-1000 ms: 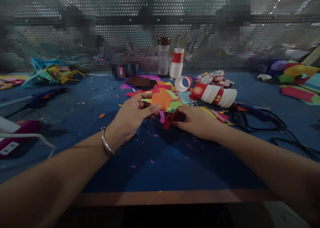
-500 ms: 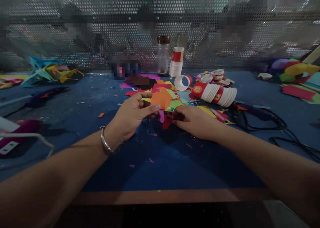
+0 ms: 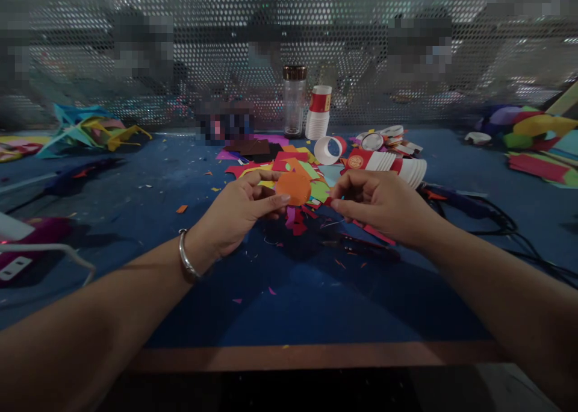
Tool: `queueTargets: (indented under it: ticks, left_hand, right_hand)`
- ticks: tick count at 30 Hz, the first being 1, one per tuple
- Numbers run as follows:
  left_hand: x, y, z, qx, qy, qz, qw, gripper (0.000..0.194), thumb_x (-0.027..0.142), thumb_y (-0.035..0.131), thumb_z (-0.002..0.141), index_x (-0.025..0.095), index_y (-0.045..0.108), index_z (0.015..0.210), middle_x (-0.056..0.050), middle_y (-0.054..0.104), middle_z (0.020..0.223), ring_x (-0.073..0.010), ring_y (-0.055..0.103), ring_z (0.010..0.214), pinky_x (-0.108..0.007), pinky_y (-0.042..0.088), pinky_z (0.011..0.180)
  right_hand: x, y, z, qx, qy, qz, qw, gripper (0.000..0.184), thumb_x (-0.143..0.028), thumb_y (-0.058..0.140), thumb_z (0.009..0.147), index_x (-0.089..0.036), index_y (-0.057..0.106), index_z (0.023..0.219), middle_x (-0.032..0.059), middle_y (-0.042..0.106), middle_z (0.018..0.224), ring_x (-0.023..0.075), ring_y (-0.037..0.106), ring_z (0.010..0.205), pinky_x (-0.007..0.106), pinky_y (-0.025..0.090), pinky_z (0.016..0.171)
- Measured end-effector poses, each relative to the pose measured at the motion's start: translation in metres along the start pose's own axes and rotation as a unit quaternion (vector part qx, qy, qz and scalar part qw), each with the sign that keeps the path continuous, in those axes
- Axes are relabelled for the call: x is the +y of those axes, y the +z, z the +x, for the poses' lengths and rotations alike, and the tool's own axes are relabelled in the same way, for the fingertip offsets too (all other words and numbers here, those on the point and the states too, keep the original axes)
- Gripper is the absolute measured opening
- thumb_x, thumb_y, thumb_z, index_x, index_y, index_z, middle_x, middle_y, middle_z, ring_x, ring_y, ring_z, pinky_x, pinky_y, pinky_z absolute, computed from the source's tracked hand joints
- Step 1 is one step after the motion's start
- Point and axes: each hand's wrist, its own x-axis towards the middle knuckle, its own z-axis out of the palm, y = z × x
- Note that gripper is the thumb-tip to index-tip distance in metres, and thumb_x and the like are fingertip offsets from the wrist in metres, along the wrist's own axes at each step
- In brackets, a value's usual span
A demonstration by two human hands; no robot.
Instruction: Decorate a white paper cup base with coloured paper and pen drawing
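Observation:
My left hand (image 3: 241, 210), with a silver bangle at the wrist, is closed in a pinch on an orange paper disc (image 3: 293, 188). The disc is held up, facing me, above a pile of coloured paper (image 3: 289, 159). To its right, my right hand (image 3: 374, 201) is pinched with thumb and forefinger on a small red paper piece (image 3: 328, 201), mostly hidden by the fingertips. Below the disc lie red paper scraps (image 3: 297, 224). A dark, slim tool (image 3: 356, 244) lies in shadow under my right hand; its kind is unclear.
A clear bottle (image 3: 293, 105) and stacked paper cups (image 3: 318, 120) stand at the back. More cups (image 3: 379, 162) lie on their sides at right, beside a glue gun (image 3: 456, 198) with black cable. Another glue gun (image 3: 83, 174) and a power strip (image 3: 36, 249) are at left.
My right hand has risen and moved right, away from the red scraps, with a small red piece at its fingertips. The orange disc has shifted slightly right and down in my left hand.

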Motion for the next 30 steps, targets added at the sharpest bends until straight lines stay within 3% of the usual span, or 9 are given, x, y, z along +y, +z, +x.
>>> queueTargets:
  ticks: [8, 16, 24, 30]
  left_hand:
    - [0.0002, 0.0001, -0.0019, -0.037, -0.008, 0.029, 0.999, 0.048, 0.018, 0.081, 0.074, 0.016, 0.060, 0.117, 0.000, 0.073, 0.083, -0.0104, 0.066, 0.071, -0.023, 0.051, 0.068]
    - [-0.0017, 0.0007, -0.0038, -0.067, 0.011, 0.069, 0.995, 0.045, 0.024, 0.083, 0.074, 0.019, 0.065, 0.115, -0.003, 0.076, 0.089, -0.0134, 0.069, 0.079, -0.025, 0.050, 0.072]
    - [0.0001, 0.0033, -0.0077, -0.070, 0.019, 0.083, 0.994, 0.036, 0.024, 0.085, 0.072, 0.022, 0.076, 0.107, -0.003, 0.076, 0.088, -0.0124, 0.067, 0.076, -0.023, 0.051, 0.070]
    - [0.0036, 0.0069, -0.0099, -0.058, 0.009, 0.098, 0.993, 0.038, 0.022, 0.086, 0.068, 0.021, 0.078, 0.106, -0.003, 0.075, 0.082, -0.0131, 0.064, 0.071, -0.023, 0.050, 0.064]
  right_hand:
    - [0.0030, 0.0010, 0.0002, 0.013, 0.026, 0.097, 0.995, 0.014, -0.023, 0.075, 0.072, -0.019, 0.062, 0.073, -0.0032, 0.059, 0.059, 0.0087, 0.049, 0.048, 0.023, 0.038, 0.045]
    - [0.0061, 0.0035, 0.0004, 0.000, 0.042, 0.131, 0.991, 0.013, -0.021, 0.075, 0.070, -0.019, 0.062, 0.073, -0.0022, 0.061, 0.065, 0.0088, 0.052, 0.050, 0.023, 0.042, 0.044]
    - [0.0025, 0.0014, 0.0006, -0.028, 0.049, 0.117, 0.991, 0.015, -0.022, 0.074, 0.071, -0.020, 0.062, 0.077, -0.0019, 0.062, 0.071, 0.0097, 0.053, 0.055, 0.025, 0.046, 0.050]
    - [0.0004, 0.0026, 0.0000, -0.044, 0.040, 0.097, 0.994, 0.011, -0.019, 0.071, 0.072, -0.019, 0.061, 0.076, -0.0035, 0.057, 0.065, 0.0095, 0.049, 0.055, 0.025, 0.040, 0.050]
